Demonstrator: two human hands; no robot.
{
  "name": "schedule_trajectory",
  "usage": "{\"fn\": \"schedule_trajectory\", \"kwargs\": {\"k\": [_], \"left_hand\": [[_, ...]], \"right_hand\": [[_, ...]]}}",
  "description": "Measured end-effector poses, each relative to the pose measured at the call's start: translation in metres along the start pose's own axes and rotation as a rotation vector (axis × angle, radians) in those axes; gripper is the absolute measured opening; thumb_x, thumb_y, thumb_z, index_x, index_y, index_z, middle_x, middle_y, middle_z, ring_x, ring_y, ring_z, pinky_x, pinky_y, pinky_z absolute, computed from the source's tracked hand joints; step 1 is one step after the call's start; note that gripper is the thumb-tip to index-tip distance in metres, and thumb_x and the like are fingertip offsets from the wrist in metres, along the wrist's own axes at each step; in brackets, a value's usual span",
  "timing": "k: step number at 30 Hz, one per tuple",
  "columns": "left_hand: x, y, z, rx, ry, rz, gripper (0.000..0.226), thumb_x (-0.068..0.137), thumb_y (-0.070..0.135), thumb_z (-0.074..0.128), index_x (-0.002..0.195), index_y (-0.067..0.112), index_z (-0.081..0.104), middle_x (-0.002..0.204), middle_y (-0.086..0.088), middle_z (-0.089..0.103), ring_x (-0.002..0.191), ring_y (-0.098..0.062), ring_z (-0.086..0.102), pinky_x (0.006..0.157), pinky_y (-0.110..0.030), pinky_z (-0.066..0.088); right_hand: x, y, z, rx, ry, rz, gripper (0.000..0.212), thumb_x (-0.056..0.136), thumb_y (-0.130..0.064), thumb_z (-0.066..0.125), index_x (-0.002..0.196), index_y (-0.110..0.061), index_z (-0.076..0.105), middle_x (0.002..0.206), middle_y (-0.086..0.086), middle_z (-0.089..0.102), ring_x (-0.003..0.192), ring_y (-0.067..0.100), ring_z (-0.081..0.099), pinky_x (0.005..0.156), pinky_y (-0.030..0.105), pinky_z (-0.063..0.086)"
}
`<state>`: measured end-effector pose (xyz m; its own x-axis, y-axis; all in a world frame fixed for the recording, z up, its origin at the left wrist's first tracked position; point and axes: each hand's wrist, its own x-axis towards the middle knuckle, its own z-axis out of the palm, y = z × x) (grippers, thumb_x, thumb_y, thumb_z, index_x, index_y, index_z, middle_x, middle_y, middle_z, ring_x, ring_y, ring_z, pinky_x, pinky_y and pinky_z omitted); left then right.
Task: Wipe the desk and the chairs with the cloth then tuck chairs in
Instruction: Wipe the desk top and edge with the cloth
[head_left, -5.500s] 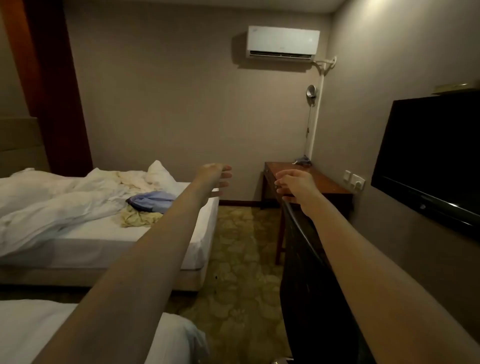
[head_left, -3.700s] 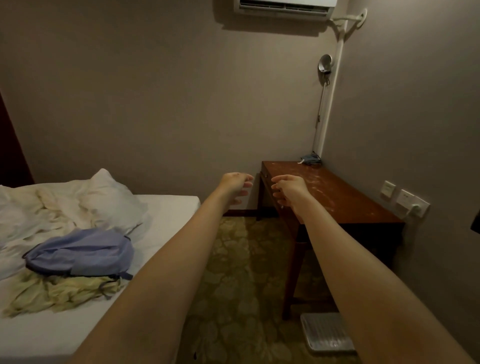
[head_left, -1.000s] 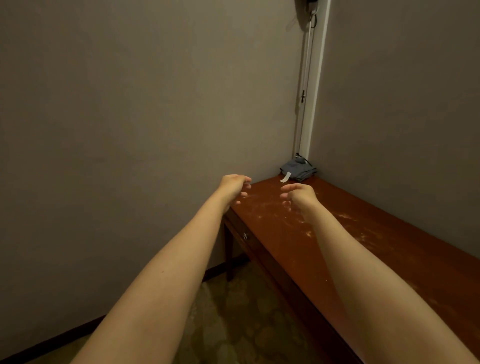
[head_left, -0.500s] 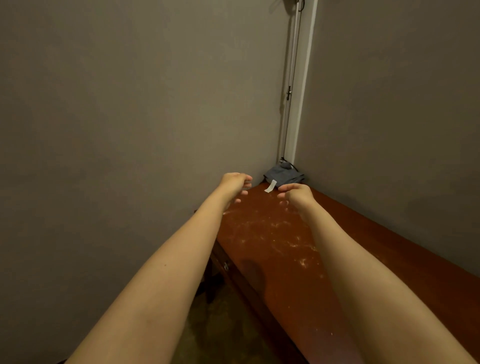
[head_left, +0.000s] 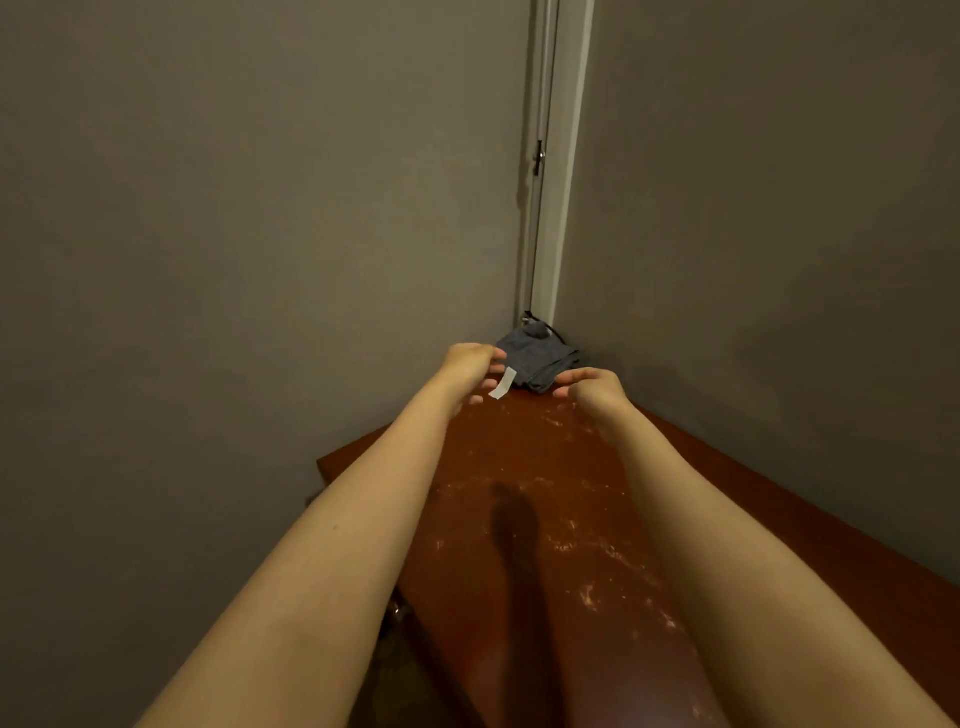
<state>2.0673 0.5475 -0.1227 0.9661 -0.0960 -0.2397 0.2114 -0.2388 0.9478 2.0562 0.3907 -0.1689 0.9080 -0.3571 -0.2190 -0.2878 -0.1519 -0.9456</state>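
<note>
A folded grey-blue cloth (head_left: 537, 358) with a white tag lies in the far corner of the reddish-brown wooden desk (head_left: 524, 467), where the two walls meet. The desk top is speckled with pale dust and crumbs. My left hand (head_left: 470, 366) hovers just left of the cloth, fingers curled and apart, holding nothing. My right hand (head_left: 592, 392) hovers just right of it and a little nearer, fingers also spread and empty. Neither hand touches the cloth. No chair is in view.
Grey walls close in on the left and right of the desk. A white pipe casing (head_left: 556, 156) with a thin cord runs up the corner behind the cloth. Patterned carpet (head_left: 400, 660) shows below the desk's left edge.
I have walked up to the desk past the bed. In the last second both hands moved forward over the desk top and now flank the cloth in the corner.
</note>
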Motion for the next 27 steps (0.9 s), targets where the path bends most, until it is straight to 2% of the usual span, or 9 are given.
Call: {"fn": "schedule_trajectory", "kwargs": {"k": [5,10,13,16,18,22,24,25,27], "left_hand": [[0.062,0.002,0.008,0.025,-0.044,-0.024,0.030,0.096,0.016,0.040,0.117,0.010,0.060,0.099,-0.002,0.058,0.065,-0.010,0.048,0.059,-0.023,0.035],[0.137,-0.003,0.017,0.055,-0.098,-0.056,0.030,0.096,0.018,0.039,0.117,0.010,0.060,0.100,-0.002,0.058,0.065,-0.009,0.047,0.057,-0.023,0.034],[0.183,-0.003,0.022,0.088,-0.148,-0.071,0.031,0.097,0.019,0.039,0.119,0.010,0.059,0.103,-0.001,0.058,0.075,-0.012,0.051,0.057,-0.023,0.035],[0.227,-0.002,0.027,0.127,-0.185,-0.088,0.031,0.097,0.020,0.038,0.119,0.011,0.058,0.104,0.000,0.056,0.089,-0.016,0.050,0.066,-0.025,0.039],[0.260,-0.004,0.031,0.156,-0.205,-0.097,0.032,0.098,0.019,0.037,0.120,0.011,0.058,0.104,-0.001,0.056,0.089,-0.016,0.050,0.073,-0.028,0.038],[0.313,-0.015,0.042,0.217,-0.237,-0.106,0.030,0.098,0.019,0.039,0.119,0.011,0.059,0.105,-0.001,0.057,0.087,-0.015,0.050,0.062,-0.026,0.037],[0.339,-0.022,0.051,0.242,-0.264,-0.119,0.022,0.098,0.018,0.041,0.107,0.014,0.060,0.093,0.001,0.057,0.078,-0.015,0.050,0.057,-0.024,0.034],[0.349,-0.025,0.055,0.256,-0.262,-0.119,0.017,0.097,0.017,0.042,0.092,0.016,0.058,0.083,0.001,0.054,0.070,-0.014,0.048,0.055,-0.024,0.033],[0.371,-0.033,0.064,0.295,-0.249,-0.085,0.028,0.095,0.012,0.043,0.068,0.019,0.046,0.067,0.001,0.045,0.058,-0.012,0.040,0.052,-0.024,0.030]], "right_hand": [[0.051,-0.001,0.004,-0.002,0.024,0.021,0.027,0.086,0.010,0.051,0.078,-0.015,0.056,0.079,0.007,0.058,0.063,0.018,0.054,0.049,0.028,0.038],[0.113,0.007,0.015,-0.001,0.060,0.070,0.022,0.087,0.011,0.050,0.093,-0.009,0.058,0.085,0.008,0.059,0.065,0.016,0.054,0.052,0.026,0.040],[0.155,0.010,0.024,-0.002,0.081,0.118,0.022,0.087,0.009,0.051,0.082,-0.012,0.058,0.080,0.007,0.058,0.059,0.015,0.052,0.050,0.026,0.037],[0.192,0.016,0.033,0.006,0.113,0.153,0.028,0.086,0.009,0.050,0.075,-0.016,0.056,0.080,0.009,0.058,0.058,0.017,0.050,0.049,0.027,0.037],[0.218,0.022,0.039,0.012,0.137,0.182,0.029,0.087,0.009,0.048,0.075,-0.016,0.056,0.082,0.009,0.058,0.058,0.017,0.049,0.050,0.027,0.037],[0.255,0.035,0.046,0.019,0.199,0.255,0.027,0.090,0.006,0.042,0.076,-0.013,0.055,0.074,0.007,0.053,0.056,0.017,0.046,0.048,0.026,0.035],[0.274,0.044,0.049,0.029,0.230,0.289,0.027,0.093,0.001,0.041,0.074,-0.014,0.054,0.076,0.008,0.053,0.059,0.020,0.047,0.050,0.027,0.037],[0.280,0.048,0.051,0.023,0.241,0.303,0.026,0.093,-0.002,0.041,0.075,-0.015,0.053,0.080,0.010,0.054,0.062,0.022,0.050,0.051,0.028,0.039],[0.296,0.055,0.053,0.004,0.260,0.336,0.022,0.094,-0.004,0.040,0.080,-0.014,0.053,0.091,0.012,0.055,0.076,0.027,0.054,0.058,0.032,0.043]]}}
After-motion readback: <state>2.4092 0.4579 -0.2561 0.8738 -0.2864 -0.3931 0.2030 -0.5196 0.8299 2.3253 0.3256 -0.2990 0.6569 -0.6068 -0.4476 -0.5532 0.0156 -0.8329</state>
